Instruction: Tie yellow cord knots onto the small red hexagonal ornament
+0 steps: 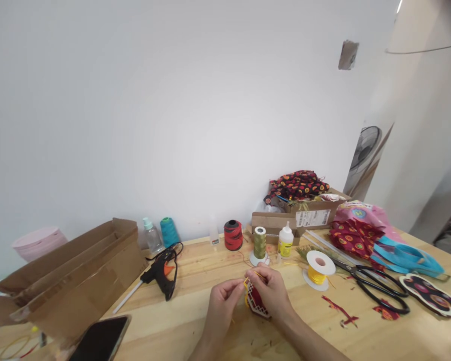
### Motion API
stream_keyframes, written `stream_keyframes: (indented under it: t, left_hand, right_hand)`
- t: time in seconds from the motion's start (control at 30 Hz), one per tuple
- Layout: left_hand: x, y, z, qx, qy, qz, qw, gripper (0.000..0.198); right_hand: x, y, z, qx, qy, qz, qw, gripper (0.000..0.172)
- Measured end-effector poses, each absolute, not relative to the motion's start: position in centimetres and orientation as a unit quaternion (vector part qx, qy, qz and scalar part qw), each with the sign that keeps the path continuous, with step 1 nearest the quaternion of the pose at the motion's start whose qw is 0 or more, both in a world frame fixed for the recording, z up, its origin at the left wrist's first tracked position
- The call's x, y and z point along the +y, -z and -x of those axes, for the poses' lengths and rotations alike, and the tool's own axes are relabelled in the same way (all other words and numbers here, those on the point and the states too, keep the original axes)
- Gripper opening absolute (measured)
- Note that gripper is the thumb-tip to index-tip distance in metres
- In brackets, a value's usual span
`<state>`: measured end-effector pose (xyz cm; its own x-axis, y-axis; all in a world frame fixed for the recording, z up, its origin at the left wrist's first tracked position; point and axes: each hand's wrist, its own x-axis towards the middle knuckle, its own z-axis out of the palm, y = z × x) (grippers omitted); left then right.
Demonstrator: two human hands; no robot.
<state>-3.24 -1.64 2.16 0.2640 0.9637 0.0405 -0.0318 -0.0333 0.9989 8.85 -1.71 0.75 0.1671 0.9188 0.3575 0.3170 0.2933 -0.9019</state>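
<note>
My right hand (271,292) is closed around a small dark red piece with a white lattice edge (256,302), held just above the table. Yellow cord (245,284) runs along the upper left side of that piece. At this cord my left hand (225,297) pinches with thumb and forefinger, its fingertips close to those of the right hand. Both hands cover part of the piece. A spool of yellow cord (317,276) stands to the right, and an olive thread cone (260,244) is just behind the hands.
Black-handled scissors (383,288), fabric scraps (340,312) and a cut-out shape (430,295) lie on the right. A glue bottle (285,241) and red thread spool (233,236) stand behind. To the left are a glue gun (161,273), a cardboard box (86,281) and a phone (100,340).
</note>
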Motion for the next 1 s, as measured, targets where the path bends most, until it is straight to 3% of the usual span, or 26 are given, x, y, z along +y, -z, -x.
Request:
stream_keyframes:
  t: [0.17, 0.4, 0.7, 1.0]
  left_hand:
    - [-1.6, -2.3, 2.9, 0.384, -0.421, -0.588, 0.573, 0.021]
    - [-1.4, -1.8, 3.3, 0.406, -0.428, -0.568, 0.573, 0.023]
    - [-0.9, -1.3, 3.0, 0.412, -0.423, -0.556, 0.585, 0.019]
    - [-1.0, -1.3, 2.6, 0.389, -0.441, -0.58, 0.564, 0.021]
  right_hand:
    - [-1.9, -1.0, -9.2, -0.575, -0.248, 0.508, 0.591, 0.03]
    - [-1.6, -1.2, -9.0, -0.509, -0.387, 0.496, 0.587, 0.031]
    - [-1.6, -1.1, -9.6, -0.591, -0.274, 0.517, 0.555, 0.031]
    - [-0.9, -0.6, -9.7, -0.556, -0.276, 0.533, 0.575, 0.032]
